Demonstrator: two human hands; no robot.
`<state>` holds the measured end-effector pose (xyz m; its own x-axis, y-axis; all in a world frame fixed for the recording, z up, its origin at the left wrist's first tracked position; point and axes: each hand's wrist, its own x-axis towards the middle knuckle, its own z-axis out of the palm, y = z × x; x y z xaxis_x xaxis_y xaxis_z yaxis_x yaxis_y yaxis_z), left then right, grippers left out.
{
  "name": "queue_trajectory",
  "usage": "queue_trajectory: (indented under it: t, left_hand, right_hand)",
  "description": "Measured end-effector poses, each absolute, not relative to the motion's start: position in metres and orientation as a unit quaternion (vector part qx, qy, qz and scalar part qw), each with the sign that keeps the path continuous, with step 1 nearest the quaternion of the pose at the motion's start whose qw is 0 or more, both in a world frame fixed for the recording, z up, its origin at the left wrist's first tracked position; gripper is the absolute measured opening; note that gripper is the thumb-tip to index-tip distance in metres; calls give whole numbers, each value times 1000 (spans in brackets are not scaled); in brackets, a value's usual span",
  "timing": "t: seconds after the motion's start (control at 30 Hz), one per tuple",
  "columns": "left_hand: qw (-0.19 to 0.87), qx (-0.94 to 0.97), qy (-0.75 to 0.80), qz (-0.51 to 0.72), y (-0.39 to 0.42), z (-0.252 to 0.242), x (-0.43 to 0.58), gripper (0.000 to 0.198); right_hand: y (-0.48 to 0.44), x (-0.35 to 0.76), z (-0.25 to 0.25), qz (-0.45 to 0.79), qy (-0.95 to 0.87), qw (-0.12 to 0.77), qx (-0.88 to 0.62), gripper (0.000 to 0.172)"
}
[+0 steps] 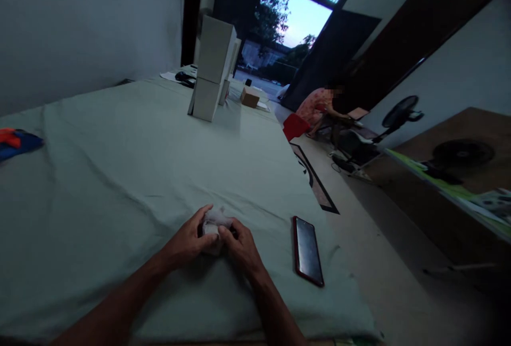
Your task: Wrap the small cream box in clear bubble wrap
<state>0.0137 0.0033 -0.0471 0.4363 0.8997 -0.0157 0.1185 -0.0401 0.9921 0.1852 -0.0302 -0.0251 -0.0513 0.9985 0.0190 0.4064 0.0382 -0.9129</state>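
Both my hands hold a small, pale, crumpled bundle (216,220) between them, just over the cloth-covered table (159,170). It looks like thin white wrapping, perhaps tissue or plastic; what is inside, if anything, cannot be made out. My left hand (190,237) grips its left side, with the thumb across the front and the index finger at the top. My right hand (240,242) closes on its right side, thumb pressed near the left thumb. To the right of my hands a phone (307,250) in a red-edged case lies flat, screen up.
Tall white boxes (211,69) stand toward the far end, with a small brown box (249,97) behind. Blue and orange fabric (18,142) lies at the left edge. Beyond the table's right side, a person (315,106) sits by a red chair (294,126) near a fan (400,112).
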Motion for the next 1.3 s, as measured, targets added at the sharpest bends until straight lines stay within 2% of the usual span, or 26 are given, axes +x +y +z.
queue_trajectory:
  t: [0.3, 0.5, 0.63, 0.9, 1.0, 1.2, 1.3]
  left_hand:
    - [540, 639, 433, 336, 6, -52, 15, 70]
    - [621, 577, 404, 345, 9, -46, 16, 84]
    - [618, 569, 409, 357, 10, -44, 18, 81]
    - [563, 602, 422, 378, 13, -58, 22, 72]
    - [554, 605, 427, 381, 12, -55, 24, 73]
    - [547, 601, 440, 383, 10, -49, 25, 71]
    - [535, 610, 442, 382, 10, -49, 24, 69]
  right_hand:
    - [-26, 197, -25, 466, -620, 351, -525, 32]
    - [-9, 202, -22, 445, -638, 315, -543, 36]
    - [-2, 201, -28, 432, -616, 357, -554, 37]
    - [-3, 184, -46, 380, -581, 471, -544, 22]
    - [-5, 183, -46, 374, -582, 464, -553, 22]
    - [-10, 189, -41, 383, -573, 429, -584, 35]
    - [-12, 191, -40, 396, -600, 415, -557, 29]
